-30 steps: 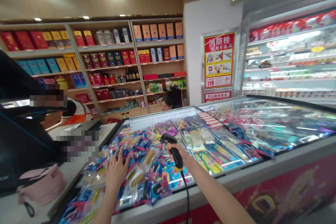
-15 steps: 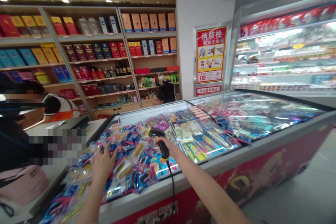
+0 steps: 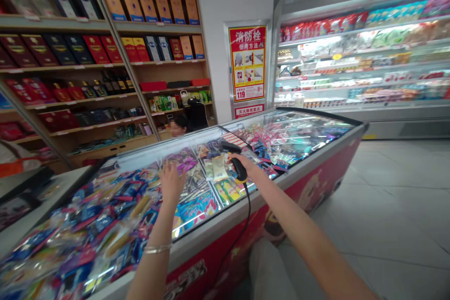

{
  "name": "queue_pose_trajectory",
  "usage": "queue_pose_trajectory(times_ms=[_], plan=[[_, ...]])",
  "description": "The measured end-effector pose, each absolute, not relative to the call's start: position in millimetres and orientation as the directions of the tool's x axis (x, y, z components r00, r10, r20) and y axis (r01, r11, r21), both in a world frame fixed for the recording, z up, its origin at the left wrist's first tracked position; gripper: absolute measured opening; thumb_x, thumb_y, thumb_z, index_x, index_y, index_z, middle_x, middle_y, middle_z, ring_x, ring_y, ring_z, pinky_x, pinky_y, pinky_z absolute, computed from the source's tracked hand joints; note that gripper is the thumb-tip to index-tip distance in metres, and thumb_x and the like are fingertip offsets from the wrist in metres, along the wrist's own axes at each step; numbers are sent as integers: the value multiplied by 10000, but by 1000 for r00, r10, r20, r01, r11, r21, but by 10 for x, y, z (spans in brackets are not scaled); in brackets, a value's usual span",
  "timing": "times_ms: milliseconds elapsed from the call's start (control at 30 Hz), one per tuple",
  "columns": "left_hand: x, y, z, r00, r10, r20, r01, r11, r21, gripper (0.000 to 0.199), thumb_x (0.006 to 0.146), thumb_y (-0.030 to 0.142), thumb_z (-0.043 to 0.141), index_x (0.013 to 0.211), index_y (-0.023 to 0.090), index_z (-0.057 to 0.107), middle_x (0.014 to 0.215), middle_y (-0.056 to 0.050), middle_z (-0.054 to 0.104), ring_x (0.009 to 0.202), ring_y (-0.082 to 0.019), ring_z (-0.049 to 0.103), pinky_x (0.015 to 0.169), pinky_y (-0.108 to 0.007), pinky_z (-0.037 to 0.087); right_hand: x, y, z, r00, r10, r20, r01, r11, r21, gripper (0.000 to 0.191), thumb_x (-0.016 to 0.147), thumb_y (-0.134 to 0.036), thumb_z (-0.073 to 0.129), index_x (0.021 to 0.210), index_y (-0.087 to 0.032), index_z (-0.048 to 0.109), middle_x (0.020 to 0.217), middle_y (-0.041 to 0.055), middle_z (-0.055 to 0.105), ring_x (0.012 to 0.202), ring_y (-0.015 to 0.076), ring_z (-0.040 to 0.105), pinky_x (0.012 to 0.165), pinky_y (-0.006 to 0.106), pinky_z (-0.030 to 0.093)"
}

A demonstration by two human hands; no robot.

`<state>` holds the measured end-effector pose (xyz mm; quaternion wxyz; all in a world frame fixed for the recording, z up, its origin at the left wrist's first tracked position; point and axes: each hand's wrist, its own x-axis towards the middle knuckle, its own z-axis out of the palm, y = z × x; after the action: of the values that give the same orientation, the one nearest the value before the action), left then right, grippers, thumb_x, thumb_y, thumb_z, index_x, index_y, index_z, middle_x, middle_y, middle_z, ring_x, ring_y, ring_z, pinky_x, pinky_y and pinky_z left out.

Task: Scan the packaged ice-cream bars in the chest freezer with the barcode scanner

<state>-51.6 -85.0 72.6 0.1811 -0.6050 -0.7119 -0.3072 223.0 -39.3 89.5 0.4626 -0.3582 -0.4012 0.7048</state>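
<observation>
My right hand [image 3: 245,165] is closed round the grip of a black handheld barcode scanner [image 3: 239,171]. Its head points left and a cable hangs from the yellow-trimmed handle. The scanner is above the glass top of a red and white chest freezer [image 3: 284,183]. My left hand [image 3: 172,182] is stretched out over the freezer, palm down, fingers a little apart, with nothing visible in it. Purple packets [image 3: 188,159] lie in the freezer beyond its fingers. A wide pile of wrapped snack packets [image 3: 105,220] covers the freezer's left end, left of my forearm.
A counter [image 3: 66,187] adjoins the freezer at the left. Boxed goods fill the wooden shelves [image 3: 168,28] behind. A person [image 3: 178,125] is low behind the freezer; part of another person [image 3: 17,159] shows at far left. An open display fridge [image 3: 351,70] stands at right.
The view has swung right. My left hand has left the pile of packets and moved over the freezer glass. The scanner, still in my right hand, has moved right along the freezer.
</observation>
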Motion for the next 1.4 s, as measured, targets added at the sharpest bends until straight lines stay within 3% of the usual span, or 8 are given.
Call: queue_pose_trajectory(times_ms=[300,467,633,800,900,1000,1400], plan=[[1038,-110,473,29,826,563,956,-186,225,417,824,277,491,1214,132,513,1398,-177,426,1288,-300,394,1045,-443,330,3629,-147,962,-16,985,-169,-396,-162,-904,78,798,-204,589,758,-137,591,591,27,647,376,79,502,334,168,417],[1630,268,402,132,862,488,940,-265,213,410,842,264,484,1232,137,490,1394,-175,429,1292,-283,386,1057,-439,306,4136,35,778,80,976,-203,-444,-147,-884,68,800,-205,587,769,-144,585,568,19,631,364,82,496,317,176,421],[2014,648,350,217,882,418,911,-337,237,407,868,297,476,1239,131,473,1298,-157,520,1169,-245,497,988,-375,371,4461,253,484,144,959,-242,-570,-120,-813,67,799,-210,590,762,-160,567,587,-7,618,358,66,492,334,170,439],[2256,904,224,189,902,389,915,-306,264,394,897,381,430,1153,106,550,1154,-152,591,1122,-250,497,967,-374,367,4523,356,311,104,956,-275,-661,-140,-737,120,835,-224,556,733,-162,551,554,-21,584,358,61,488,325,157,421],[2351,975,159,123,915,385,932,-239,271,440,896,436,405,1028,75,619,1110,-177,589,1143,-288,451,976,-420,341,4496,359,279,57,952,-302,-621,-203,-757,184,856,-273,536,710,-163,548,493,-25,541,337,77,475,300,175,403],[2415,1020,119,80,924,373,931,-203,304,469,876,455,434,1077,67,606,1163,-193,550,1165,-309,411,963,-440,339,4479,366,265,26,947,-320,-553,-253,-794,182,838,-297,560,709,-169,562,458,-18,518,335,99,480,300,197,414],[2449,1039,117,106,957,270,821,-238,519,198,824,275,535,901,124,635,1125,-180,539,1180,-310,382,982,-447,287,4425,347,307,85,940,-329,-515,-241,-823,147,823,-279,569,719,-175,575,448,-6,524,325,105,475,309,202,421]])
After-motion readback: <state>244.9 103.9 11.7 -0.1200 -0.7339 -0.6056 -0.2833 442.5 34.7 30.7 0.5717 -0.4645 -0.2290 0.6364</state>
